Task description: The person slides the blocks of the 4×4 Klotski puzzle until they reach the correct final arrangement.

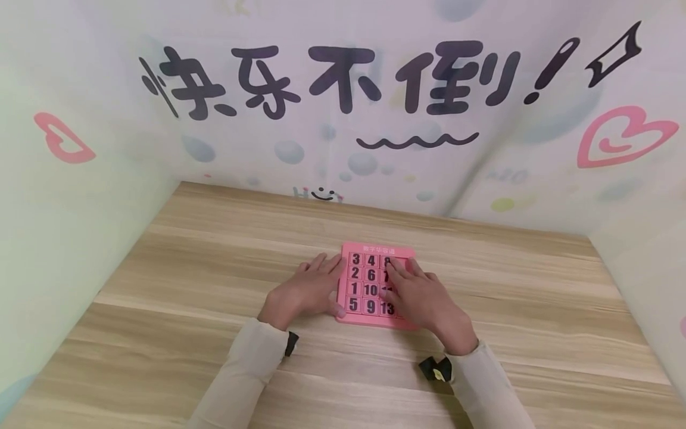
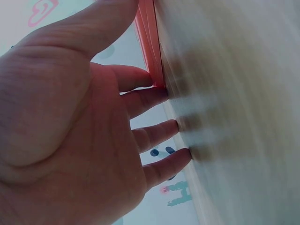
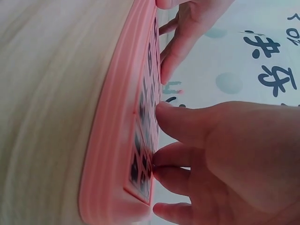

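Wood-grain table [image 1: 214,262]: pink sliding number puzzle [image 1: 371,291] flat between both hands, longer axis front to back.
Left hand [image 1: 311,289], fingers extended, braces the left edge; right hand [image 1: 423,295], likewise unclenched, touches the right-side number tiles [image 1: 387,308] and is nearer them.
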`<state>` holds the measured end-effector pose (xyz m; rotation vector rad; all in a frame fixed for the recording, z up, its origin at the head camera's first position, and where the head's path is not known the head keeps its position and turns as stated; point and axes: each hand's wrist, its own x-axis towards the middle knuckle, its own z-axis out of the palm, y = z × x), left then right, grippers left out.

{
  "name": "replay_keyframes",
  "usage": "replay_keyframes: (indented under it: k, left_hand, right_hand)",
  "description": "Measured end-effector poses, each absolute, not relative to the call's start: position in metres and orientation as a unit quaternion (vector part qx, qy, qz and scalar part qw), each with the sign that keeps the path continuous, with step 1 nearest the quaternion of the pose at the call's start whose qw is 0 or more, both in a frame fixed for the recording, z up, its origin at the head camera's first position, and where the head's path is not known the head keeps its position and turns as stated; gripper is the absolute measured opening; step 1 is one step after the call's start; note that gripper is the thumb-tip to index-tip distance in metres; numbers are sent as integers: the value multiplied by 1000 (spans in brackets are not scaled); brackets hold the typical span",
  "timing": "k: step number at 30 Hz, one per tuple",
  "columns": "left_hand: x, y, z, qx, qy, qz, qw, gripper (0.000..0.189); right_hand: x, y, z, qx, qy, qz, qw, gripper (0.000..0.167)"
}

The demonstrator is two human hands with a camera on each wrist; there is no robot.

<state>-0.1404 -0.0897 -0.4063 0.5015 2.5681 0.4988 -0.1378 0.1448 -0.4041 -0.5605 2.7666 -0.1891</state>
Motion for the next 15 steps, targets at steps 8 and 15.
replay_keyframes:
  k: [8,15]
  left_hand:
    - [-141,-90,-407,185,937,183,234,100]
    - [-141,-90,-408,188,937,182,232,101]
  right_hand:
    - [-138,149,-403,-193,966,-61,161,62]
    - [-140,152,-401,-197,965,-65,158,57]
